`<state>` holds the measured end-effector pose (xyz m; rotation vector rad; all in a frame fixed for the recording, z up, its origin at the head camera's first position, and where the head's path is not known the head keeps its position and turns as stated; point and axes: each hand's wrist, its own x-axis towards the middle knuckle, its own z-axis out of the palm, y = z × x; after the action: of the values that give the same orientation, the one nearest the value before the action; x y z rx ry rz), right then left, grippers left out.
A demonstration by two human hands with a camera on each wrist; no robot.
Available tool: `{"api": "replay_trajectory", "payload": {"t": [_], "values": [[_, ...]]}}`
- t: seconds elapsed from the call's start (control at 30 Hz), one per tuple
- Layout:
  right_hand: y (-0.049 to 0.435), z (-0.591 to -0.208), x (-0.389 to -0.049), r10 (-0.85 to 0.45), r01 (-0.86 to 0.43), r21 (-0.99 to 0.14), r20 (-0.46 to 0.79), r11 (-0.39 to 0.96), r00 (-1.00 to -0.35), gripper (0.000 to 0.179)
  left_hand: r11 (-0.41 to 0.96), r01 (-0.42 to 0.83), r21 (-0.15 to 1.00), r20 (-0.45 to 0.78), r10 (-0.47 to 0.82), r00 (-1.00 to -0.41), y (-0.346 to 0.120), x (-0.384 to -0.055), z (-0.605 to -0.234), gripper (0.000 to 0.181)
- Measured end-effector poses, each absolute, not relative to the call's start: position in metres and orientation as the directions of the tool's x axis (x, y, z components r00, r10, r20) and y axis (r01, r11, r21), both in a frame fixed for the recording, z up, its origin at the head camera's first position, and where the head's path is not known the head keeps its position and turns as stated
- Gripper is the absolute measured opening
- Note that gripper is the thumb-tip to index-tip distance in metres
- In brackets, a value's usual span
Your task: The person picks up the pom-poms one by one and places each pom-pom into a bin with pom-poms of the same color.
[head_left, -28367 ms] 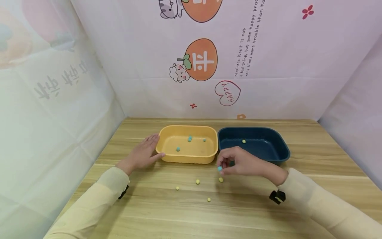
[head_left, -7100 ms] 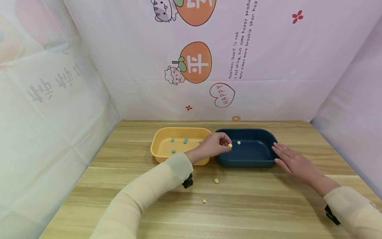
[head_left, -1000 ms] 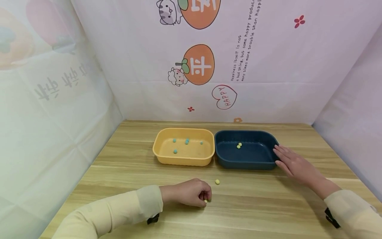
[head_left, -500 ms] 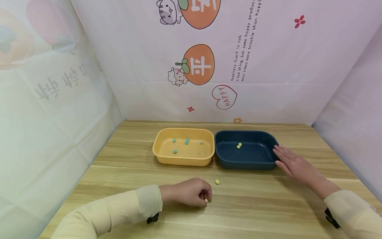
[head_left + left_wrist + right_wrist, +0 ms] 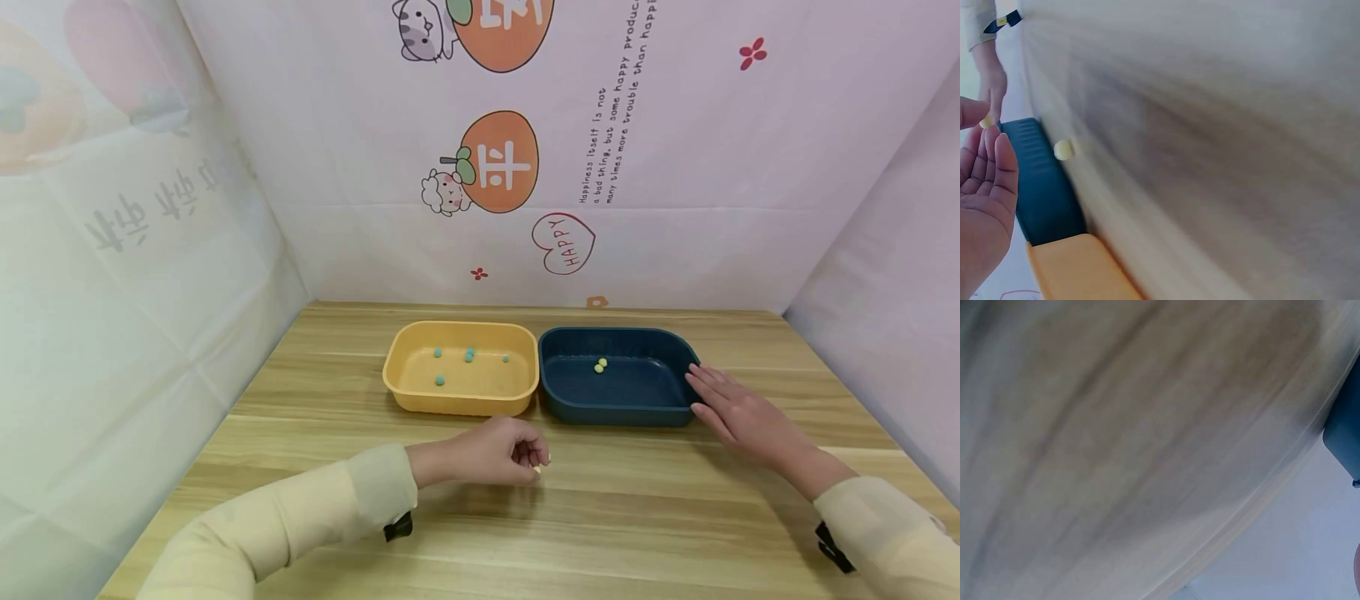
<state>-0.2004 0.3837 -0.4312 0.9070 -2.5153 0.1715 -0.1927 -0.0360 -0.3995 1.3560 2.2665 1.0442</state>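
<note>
My left hand [image 5: 491, 452] pinches a small yellow ball [image 5: 985, 122] between thumb and fingertips, low over the table in front of the yellow bin [image 5: 461, 403]. Another yellow ball [image 5: 1064, 149] lies on the table close by, mostly hidden behind the fingers in the head view. My right hand [image 5: 742, 417] rests straight fingers against the right end of the dark blue bin [image 5: 618, 415]. Two yellow balls [image 5: 599, 368] lie together inside that bin. Several small blue balls [image 5: 440, 381] are spread over the floor of the yellow bin.
Both bins stand side by side, ends meeting, toward the back of the wooden table [image 5: 600, 533]. A printed white cloth [image 5: 675, 167] hangs behind, with more cloth at both sides. Dark wrist bands [image 5: 398, 527] show below the sleeves.
My left hand has picked up the front yellow ball and moved forward and slightly right, to the other loose ball. Since 7.1 s ago, a second yellow ball has landed in the blue bin.
</note>
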Motion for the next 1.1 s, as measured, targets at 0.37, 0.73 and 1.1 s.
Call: {"api": "replay_trajectory", "payload": {"t": [0.37,0.73,1.1], "values": [[0.383,-0.43,-0.199,-0.567,-0.628,0.031,0.465,0.778,-0.68,0.048,0.284,0.591,0.755,0.154,0.8,-0.581,-0.014,-0.212,-0.374,0.008],[0.383,-0.429,-0.2,-0.574,-0.636,0.031,0.465,0.771,-0.674,0.047,0.306,0.547,0.779,0.194,0.712,-0.675,0.016,-0.243,-0.361,0.009],[0.384,-0.431,-0.201,-0.569,-0.631,0.026,0.463,0.775,-0.68,0.047,0.351,0.535,0.768,0.228,0.631,-0.741,0.035,-0.28,-0.36,0.009]]}}
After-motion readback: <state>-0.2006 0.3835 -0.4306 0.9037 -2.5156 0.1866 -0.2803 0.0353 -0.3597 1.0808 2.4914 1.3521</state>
